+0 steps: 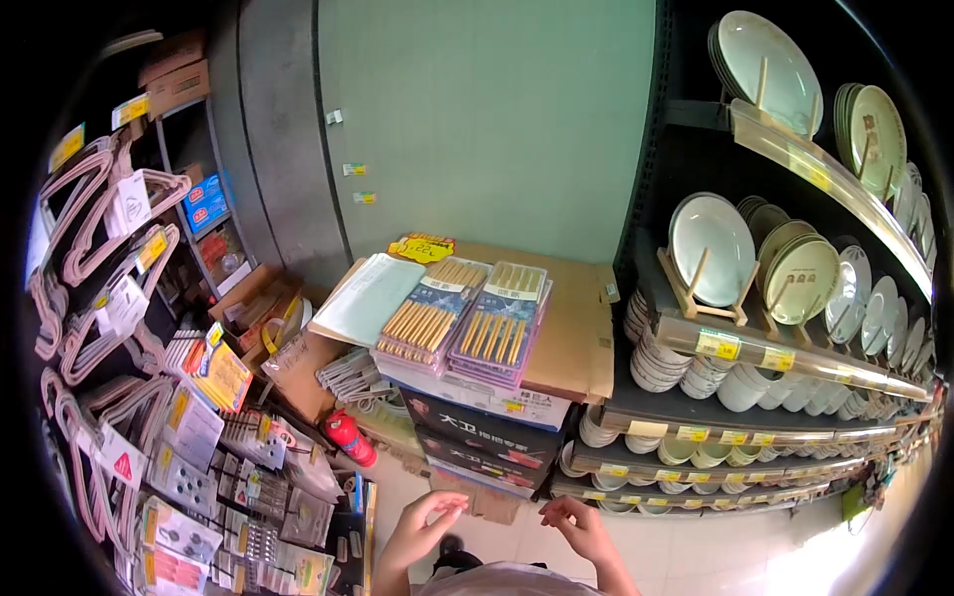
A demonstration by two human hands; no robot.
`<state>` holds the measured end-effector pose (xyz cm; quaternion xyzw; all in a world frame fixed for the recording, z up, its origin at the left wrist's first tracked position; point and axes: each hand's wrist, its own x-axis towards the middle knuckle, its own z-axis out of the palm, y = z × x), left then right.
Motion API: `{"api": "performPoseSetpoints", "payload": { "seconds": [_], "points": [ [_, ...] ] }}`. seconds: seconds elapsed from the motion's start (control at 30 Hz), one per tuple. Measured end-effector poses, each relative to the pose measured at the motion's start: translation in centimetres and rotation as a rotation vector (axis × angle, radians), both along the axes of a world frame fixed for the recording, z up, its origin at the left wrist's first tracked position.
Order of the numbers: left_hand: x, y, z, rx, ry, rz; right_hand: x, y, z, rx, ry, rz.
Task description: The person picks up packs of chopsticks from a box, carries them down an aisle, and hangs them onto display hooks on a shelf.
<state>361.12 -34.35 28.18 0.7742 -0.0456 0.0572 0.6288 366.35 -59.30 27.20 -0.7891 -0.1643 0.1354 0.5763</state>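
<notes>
My left hand (pixel 425 526) is low in the middle of the view, its fingers curved and apart with nothing between them. To its right my right hand (pixel 578 526) hangs in the air, fingers loosely bent and empty. Both are nearest to the stack of dark boxes (pixel 477 437). On top of that stack lie two piles of packaged chopsticks, the left pile (pixel 433 310) and the right pile (pixel 500 323). Left of them is a pale flat stack (pixel 370 298), with a yellow price sign (pixel 421 248) behind it.
Shelves with plates (pixel 712 248) and bowls (pixel 659 360) line the right side. Hangers (pixel 94 437) and small packaged goods (pixel 184 531) hang at the left. A red fire extinguisher (pixel 350 438) stands on the floor beside the boxes. Behind is a green panel (pixel 487 119).
</notes>
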Motion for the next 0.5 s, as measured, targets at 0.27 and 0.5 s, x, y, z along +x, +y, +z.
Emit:
{"api": "performPoseSetpoints", "payload": {
  "seconds": [0.27, 0.5],
  "points": [
    [10.8, 3.7, 1.1, 0.025, -0.106, -0.1, 7.5, 4.4, -0.3, 0.093, 0.028, -0.165],
    [18.2, 6.8, 2.1, 0.06, -0.093, -0.261, 13.9, 9.7, 2.0, 0.347, 0.032, -0.329]
  ]
}}
